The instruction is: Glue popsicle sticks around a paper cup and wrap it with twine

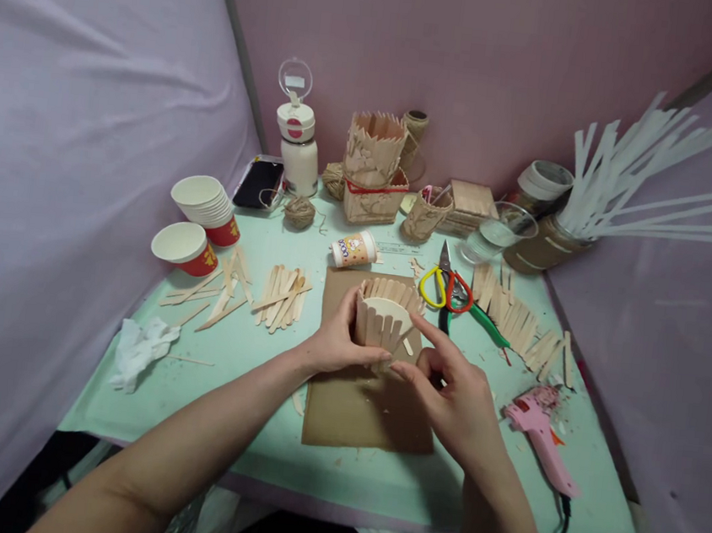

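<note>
A paper cup ringed with upright wooden craft sticks (pixel 382 330) is held over a brown cardboard sheet (pixel 365 424). My left hand (pixel 341 337) wraps its left side, thumb along the lower front. With index finger and thumb, my right hand (pixel 449 382) grips the cup's right side, one at the rim and one near the base; its other fingers are curled. The sticks stand side by side, and the white cup wall shows inside. A short stick piece (pixel 409 347) is visible between the cup and my right hand.
Loose craft sticks (pixel 285 300) and stacked paper cups (pixel 203 204) are at left. Scissors (pixel 446 284), green-handled pliers (pixel 488 324), cut sticks (pixel 519 322) and a pink glue gun (pixel 544 443) are at right. Behind stand a printed cup (pixel 354 250), stick-covered containers (pixel 372 205) and twine (pixel 299 212).
</note>
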A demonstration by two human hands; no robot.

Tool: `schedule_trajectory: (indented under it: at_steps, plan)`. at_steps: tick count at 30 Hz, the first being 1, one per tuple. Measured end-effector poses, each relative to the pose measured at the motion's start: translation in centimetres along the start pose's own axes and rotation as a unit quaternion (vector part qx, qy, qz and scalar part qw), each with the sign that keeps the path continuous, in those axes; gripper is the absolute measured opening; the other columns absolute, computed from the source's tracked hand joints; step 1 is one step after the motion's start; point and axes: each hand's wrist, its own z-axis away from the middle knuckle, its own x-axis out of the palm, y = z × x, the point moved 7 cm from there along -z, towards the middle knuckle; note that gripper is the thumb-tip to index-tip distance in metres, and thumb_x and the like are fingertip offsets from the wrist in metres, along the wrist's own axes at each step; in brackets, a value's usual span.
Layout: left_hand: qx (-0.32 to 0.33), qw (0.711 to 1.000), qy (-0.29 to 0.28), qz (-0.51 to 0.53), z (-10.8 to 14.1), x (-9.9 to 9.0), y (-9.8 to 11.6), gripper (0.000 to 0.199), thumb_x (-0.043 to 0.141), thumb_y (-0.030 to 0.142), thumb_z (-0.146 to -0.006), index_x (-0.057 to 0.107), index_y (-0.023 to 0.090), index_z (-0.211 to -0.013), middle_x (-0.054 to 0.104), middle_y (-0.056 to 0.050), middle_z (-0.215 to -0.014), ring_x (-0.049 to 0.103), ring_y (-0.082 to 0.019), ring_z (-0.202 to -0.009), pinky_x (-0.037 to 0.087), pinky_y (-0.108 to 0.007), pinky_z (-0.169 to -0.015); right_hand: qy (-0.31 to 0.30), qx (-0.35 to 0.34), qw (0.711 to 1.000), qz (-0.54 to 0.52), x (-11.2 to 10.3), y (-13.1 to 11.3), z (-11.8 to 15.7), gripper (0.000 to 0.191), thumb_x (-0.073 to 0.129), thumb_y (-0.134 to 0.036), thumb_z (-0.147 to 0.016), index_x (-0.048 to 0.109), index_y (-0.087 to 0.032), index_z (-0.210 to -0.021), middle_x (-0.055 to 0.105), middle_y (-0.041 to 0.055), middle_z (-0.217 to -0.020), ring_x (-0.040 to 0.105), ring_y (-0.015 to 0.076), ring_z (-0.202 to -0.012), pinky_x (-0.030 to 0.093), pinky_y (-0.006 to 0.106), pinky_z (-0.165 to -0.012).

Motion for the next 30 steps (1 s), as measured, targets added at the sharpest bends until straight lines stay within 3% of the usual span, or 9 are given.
schedule_trajectory:
  at_steps: [5, 8, 11, 14, 17, 21, 27, 30]
  plan:
    - [-0.011, 0.999, -0.024, 0.019, -0.1, 0.5, 0.2, 0.11, 0.091, 0.037, -0.061, 0.028, 0.022, -0.15, 0.049, -0.018, -0.148, 0.046, -0.036, -0.14, 0.036, -0.05, -0.116, 0.063, -0.006, 0.997, -0.039, -0.9, 0.1, 0.8, 0.048, 0.064, -0.03, -0.092, 0.057, -0.018, -0.138, 0.053, -0.008, -0.061, 0.048, 0.0109, -0.052, 0.042, 0.022, -0.052]
    - [-0.024, 0.999, -0.008, 0.034, -0.2, 0.1, -0.3, 0.095, 0.092, 0.037, -0.06, 0.042, 0.021, -0.139, 0.056, -0.015, -0.141, 0.05, -0.036, -0.136, 0.038, -0.051, -0.115, 0.153, -0.015, 0.986, -0.068, -2.2, 0.1, 2.1, 0.041, 0.066, -0.025, -0.092, 0.061, -0.022, -0.133, 0.062, -0.0032, -0.072, 0.057, 0.0126, -0.061, 0.047, 0.025, -0.058]
    - [-0.039, 0.995, 0.016, 0.086, -0.5, -0.4, -0.9, 0.083, 0.093, 0.035, -0.058, 0.05, 0.02, -0.127, 0.062, -0.013, -0.133, 0.054, -0.035, -0.131, 0.041, -0.051, -0.112, 0.256, -0.045, 0.962, -0.086, -3.9, -0.2, 3.9, 0.024, 0.07, -0.02, -0.088, 0.07, -0.024, -0.111, 0.065, 0.0006, -0.081, 0.061, 0.0156, -0.07, 0.05, 0.029, -0.065]
    - [-0.068, 0.979, 0.024, 0.188, -0.7, -0.3, -1.2, 0.085, 0.095, 0.031, -0.054, 0.05, 0.02, -0.126, 0.065, -0.014, -0.129, 0.058, -0.035, -0.126, 0.043, -0.053, -0.109, 0.309, -0.082, 0.945, -0.066, -5.1, -0.2, 5.5, 0.009, 0.073, -0.016, -0.085, 0.069, -0.024, -0.084, 0.064, 0.0007, -0.076, 0.061, 0.0179, -0.073, 0.049, 0.032, -0.068]
    - [-0.099, 0.961, 0.027, 0.258, -0.8, 0.0, -1.1, 0.088, 0.096, 0.027, -0.051, 0.05, 0.02, -0.126, 0.068, -0.014, -0.123, 0.064, -0.034, -0.118, 0.046, -0.054, -0.105, 0.308, -0.03, 0.951, -0.022, -5.7, 2.1, 7.0, 0.01, 0.068, -0.021, -0.089, 0.07, -0.024, -0.08, 0.067, 0.0017, -0.077, 0.062, 0.0189, -0.074, 0.049, 0.033, -0.07]
    - [-0.115, 0.951, 0.006, 0.287, -0.8, 0.3, -0.9, 0.079, 0.096, 0.034, -0.052, 0.059, 0.013, -0.118, 0.072, -0.018, -0.113, 0.067, -0.035, -0.111, 0.05, -0.053, -0.1, 0.277, 0.119, 0.953, 0.042, -6.6, 6.5, 9.3, 0.02, 0.062, -0.037, -0.092, 0.076, -0.023, -0.094, 0.072, 0.0035, -0.082, 0.065, 0.0203, -0.073, 0.05, 0.033, -0.073]
    - [-0.102, 0.948, -0.014, 0.302, -0.9, 0.4, -1.0, 0.079, 0.094, 0.035, -0.056, 0.061, 0.013, -0.125, 0.074, -0.02, -0.114, 0.067, -0.039, -0.114, 0.052, -0.054, -0.099, 0.266, 0.305, 0.895, 0.187, -10.0, 10.8, 12.5, 0.041, 0.06, -0.061, -0.082, 0.071, -0.022, -0.076, 0.069, 0.0077, -0.071, 0.065, 0.0285, -0.072, 0.048, 0.037, -0.068]
    - [-0.099, 0.947, -0.02, 0.305, -1.0, 0.5, -1.0, 0.083, 0.093, 0.036, -0.058, 0.059, 0.014, -0.13, 0.075, -0.02, -0.115, 0.067, -0.039, -0.116, 0.052, -0.054, -0.1, 0.213, 0.304, 0.889, 0.269, -10.8, 12.8, 12.6, 0.055, 0.052, -0.069, -0.08, 0.073, -0.019, -0.09, 0.072, 0.0149, -0.086, 0.066, 0.035, -0.081, 0.051, 0.045, -0.075]
